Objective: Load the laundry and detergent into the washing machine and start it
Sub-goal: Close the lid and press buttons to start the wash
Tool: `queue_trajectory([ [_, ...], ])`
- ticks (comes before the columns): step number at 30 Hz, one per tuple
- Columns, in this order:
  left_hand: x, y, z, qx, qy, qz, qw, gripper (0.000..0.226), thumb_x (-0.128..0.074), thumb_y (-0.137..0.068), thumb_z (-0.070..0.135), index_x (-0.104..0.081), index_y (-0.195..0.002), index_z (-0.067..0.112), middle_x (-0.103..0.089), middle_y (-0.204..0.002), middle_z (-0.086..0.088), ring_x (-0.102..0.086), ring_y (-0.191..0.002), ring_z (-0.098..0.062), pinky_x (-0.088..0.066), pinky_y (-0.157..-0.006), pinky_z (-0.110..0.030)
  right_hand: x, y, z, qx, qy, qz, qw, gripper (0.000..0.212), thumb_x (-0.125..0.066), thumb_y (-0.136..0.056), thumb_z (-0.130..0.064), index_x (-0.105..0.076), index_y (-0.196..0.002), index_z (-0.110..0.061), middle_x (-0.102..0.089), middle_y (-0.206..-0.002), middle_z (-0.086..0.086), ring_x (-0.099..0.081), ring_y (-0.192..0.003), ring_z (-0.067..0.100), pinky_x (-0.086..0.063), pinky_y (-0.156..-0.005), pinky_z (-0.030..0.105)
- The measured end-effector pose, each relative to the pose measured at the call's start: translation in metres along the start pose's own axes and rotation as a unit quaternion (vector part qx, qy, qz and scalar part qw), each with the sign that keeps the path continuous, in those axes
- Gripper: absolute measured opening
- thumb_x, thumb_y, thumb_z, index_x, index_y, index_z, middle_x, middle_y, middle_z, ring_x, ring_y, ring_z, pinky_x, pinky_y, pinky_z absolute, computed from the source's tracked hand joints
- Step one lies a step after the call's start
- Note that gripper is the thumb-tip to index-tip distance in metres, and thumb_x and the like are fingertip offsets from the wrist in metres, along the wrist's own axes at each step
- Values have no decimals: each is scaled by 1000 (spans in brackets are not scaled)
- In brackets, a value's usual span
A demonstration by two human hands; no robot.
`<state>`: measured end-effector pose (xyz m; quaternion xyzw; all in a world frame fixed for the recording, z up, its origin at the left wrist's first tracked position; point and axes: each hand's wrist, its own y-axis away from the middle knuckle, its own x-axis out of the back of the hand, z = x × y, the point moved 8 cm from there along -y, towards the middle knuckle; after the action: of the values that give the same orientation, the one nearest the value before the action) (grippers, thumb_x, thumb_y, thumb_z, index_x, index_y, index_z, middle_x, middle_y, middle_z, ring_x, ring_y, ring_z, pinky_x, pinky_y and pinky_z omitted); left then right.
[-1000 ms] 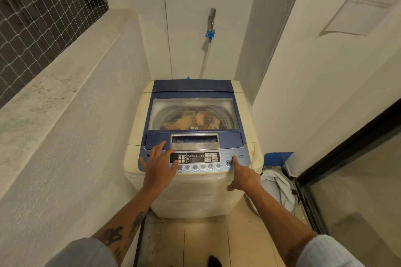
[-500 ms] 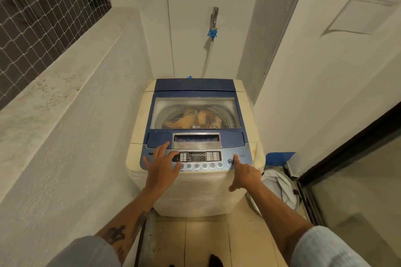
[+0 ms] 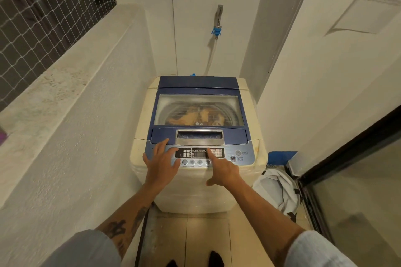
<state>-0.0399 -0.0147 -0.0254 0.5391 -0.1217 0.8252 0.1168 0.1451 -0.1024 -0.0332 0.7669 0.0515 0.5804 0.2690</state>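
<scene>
In a narrow white corner stands one washing machine [image 3: 195, 191], its lid shut, with the laundry [image 3: 191, 117] under the glass. Of the two grips, the right grip [image 3: 225, 172] has moved left from the start button [image 3: 233, 158] to the middle of the control panel [image 3: 196, 151], one finger straight on it. The left grip [image 3: 161, 163] stays spread flat on the panel's left end.

Laundry [image 3: 193, 116] in washing machine [image 3: 195, 191] — bag [image 3: 275, 188] on floor [image 3: 206, 238], right.
</scene>
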Motion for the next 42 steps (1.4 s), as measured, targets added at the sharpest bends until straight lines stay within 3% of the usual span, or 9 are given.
queue_trajectory([
  [7, 2, 1, -8, 10, -9, 2, 1000, 40, -65, -87, 41, -62, -124, 27, -35, -152, -3, -32, -140, -26, -16, -107, -67, -33, 5, -40, 47, 5, -42, 998, 116, -83, -74, -41, 0, -155, -37, -60, -132, 12, -59, -119, 34, -47, -97, 46],
  [19, 1, -2, -26, 21, 1, -6, 1000, 40, -64, -87, 40, -61, -125, 27, -31, -155, -2, -27, -142, -26, -15, -108, -68, -42, 1, -48, 21, 64, -88, 994, 127, -86, -69, -45, 6, -156, -31, -59, -133, 12, -57, -122, 32, -44, -99, 44],
  [29, 26, -4, -28, 15, 1, 9, 1000, 38, -61, -89, 38, -59, -126, 27, -26, -157, 0, -24, -143, -22, -11, -109, -65, -42, 7, -42, 12, 53, -53, 997, 122, -83, -72, -44, 7, -155, -36, -62, -127, 9, -59, -119, 29, -46, -97, 41],
  [34, 13, -3, -24, -2, 1, 6, 1000, 40, -64, -87, 38, -61, -124, 25, -31, -154, -1, -30, -140, -24, -16, -107, -68, -29, 9, -20, -14, 17, -23, 999, 117, -83, -73, -44, -1, -155, -34, -64, -124, 8, -61, -116, 29, -47, -93, 41],
  [42, 5, -3, -5, -29, 10, 22, 999, 38, -72, -82, 33, -66, -118, 23, -41, -148, -6, -38, -136, -28, -21, -102, -69, -18, 24, 68, -118, -10, 8, 993, 123, -81, -76, -44, 13, -155, -29, -65, -123, 7, -63, -111, 27, -49, -89, 39],
])
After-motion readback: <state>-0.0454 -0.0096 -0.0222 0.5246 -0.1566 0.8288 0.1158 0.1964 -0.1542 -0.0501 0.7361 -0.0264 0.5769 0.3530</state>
